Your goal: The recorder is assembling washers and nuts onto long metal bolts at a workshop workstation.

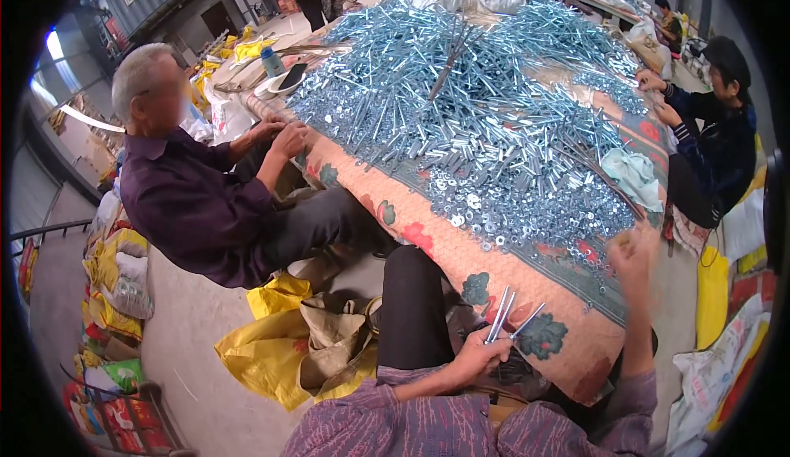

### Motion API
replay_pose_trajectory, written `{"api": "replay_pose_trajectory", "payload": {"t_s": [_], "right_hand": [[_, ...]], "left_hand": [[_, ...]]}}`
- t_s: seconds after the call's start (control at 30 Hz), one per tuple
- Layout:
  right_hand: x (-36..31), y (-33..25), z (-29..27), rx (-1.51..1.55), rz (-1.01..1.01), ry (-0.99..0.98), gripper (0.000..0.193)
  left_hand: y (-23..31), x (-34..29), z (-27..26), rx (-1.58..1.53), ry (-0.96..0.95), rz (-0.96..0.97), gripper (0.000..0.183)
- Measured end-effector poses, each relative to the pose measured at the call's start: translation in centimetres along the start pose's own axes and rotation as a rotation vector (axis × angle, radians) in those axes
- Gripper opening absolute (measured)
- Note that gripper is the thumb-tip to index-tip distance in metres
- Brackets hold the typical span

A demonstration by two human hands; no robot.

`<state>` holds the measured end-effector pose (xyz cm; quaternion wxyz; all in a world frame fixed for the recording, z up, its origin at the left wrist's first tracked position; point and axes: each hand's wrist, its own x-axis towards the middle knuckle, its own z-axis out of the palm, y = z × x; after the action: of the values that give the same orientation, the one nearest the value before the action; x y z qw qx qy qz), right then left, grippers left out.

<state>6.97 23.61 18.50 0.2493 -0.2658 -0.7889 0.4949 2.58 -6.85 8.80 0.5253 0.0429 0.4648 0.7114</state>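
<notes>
We hold a few slim silver metal rods (504, 317) in the left hand (483, 353) at the near edge of the pink floral-covered counter (448, 247); we cannot tell whether the blurred right hand (632, 253) grips anything. Much apparently remains: a large bluish-silver metal hardware heap (494, 128) lies loose beyond.

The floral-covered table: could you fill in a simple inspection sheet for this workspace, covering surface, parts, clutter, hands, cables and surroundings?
Surface: floral cover, heaped with metal parts.
Job's things: long metal rods piled high; washers and other small pieces spread nearer the wearer.
Clutter: pale cloth at the right side; dark phone and blue bottle toward the far left.
Hands: left hand grips several held rods; right hand raised by the table's right edge, blurred, contents unclear.
Cables: nothing seen.
Surroundings: seated person at left, another person at right; yellow sack on the floor.
</notes>
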Motion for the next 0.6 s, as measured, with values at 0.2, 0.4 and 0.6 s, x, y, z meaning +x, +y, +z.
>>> {"api": "replay_pose_trajectory", "payload": {"t_s": [0.2,0.4,0.6], "right_hand": [[-8.1,-1.3,5.9,0.411,0.105,-0.238,0.007],[-10.5,-1.4,6.9,0.490,0.158,-0.213,0.010],[-12.5,-0.6,7.9,0.488,0.261,-0.325,0.013]], "left_hand": [[-0.3,0.7,0.3,0.046,-0.066,0.013,0.011],[0.2,-0.1,0.3,0.041,-0.094,0.014,0.010],[0.9,-0.2,0.5,0.043,-0.148,-0.061,0.010]]}}
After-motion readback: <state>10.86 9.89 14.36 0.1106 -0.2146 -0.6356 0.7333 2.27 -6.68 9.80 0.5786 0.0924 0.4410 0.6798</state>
